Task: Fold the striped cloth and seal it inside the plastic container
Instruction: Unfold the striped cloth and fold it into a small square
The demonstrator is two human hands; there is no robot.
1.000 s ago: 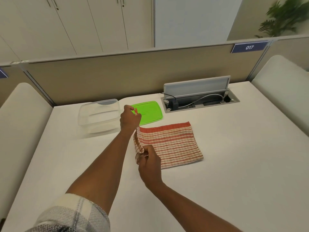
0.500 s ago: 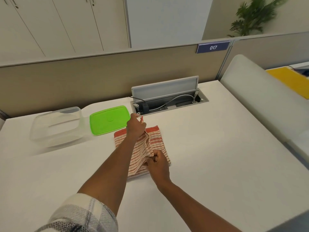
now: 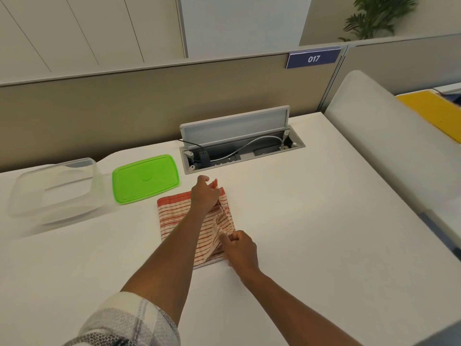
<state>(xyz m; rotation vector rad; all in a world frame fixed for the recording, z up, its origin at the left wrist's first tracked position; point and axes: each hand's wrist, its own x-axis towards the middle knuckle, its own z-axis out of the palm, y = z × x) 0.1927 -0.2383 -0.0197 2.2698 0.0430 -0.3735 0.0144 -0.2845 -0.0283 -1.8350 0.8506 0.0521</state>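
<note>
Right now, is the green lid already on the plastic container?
No, the green lid lies flat on the table beside the open plastic container.

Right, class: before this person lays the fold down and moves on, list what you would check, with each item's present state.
1. Left hand pinches the striped cloth's far corner: ok.
2. Right hand pinches the near corner: ok.
3. Cloth edges line up: cannot tell, bunched.
4. Plastic container open: ok.
5. Green lid off, flat beside the container: ok.
6. Cloth clear of the cable box: ok.
</note>
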